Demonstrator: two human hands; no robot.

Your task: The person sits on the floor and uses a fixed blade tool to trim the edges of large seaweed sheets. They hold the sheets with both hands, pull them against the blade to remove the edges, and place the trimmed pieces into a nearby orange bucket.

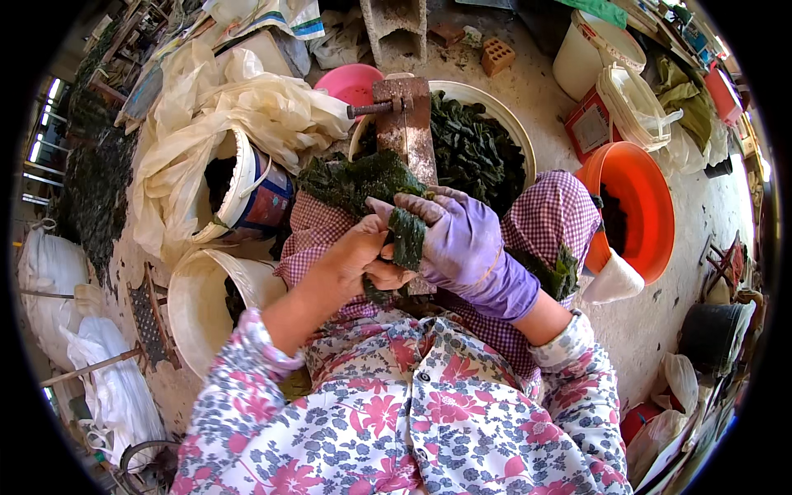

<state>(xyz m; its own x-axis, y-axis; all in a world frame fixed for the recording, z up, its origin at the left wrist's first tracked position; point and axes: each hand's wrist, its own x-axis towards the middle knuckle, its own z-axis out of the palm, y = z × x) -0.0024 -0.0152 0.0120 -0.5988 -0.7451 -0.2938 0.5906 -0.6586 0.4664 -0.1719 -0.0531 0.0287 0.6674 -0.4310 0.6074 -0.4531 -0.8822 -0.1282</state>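
A dark green seaweed-like frond is gripped between both hands above my lap. My left hand is bare and its fingers close on the frond's near part; a small pale piece shows by the thumb, too unclear to name. My right hand, in a purple rubber glove, pinches the same frond. A broad sheet of the frond spreads over my left thigh. Just beyond the hands, a rusty metal-topped board with a screw clamp lies over a round tub full of dark green fronds. Another leafy piece rests on my right thigh.
To the left are a tipped white bucket, a labelled bucket and crumpled plastic sheeting. At the right stands an orange bucket with dark matter inside. A pink basin, concrete block and perforated brick lie beyond.
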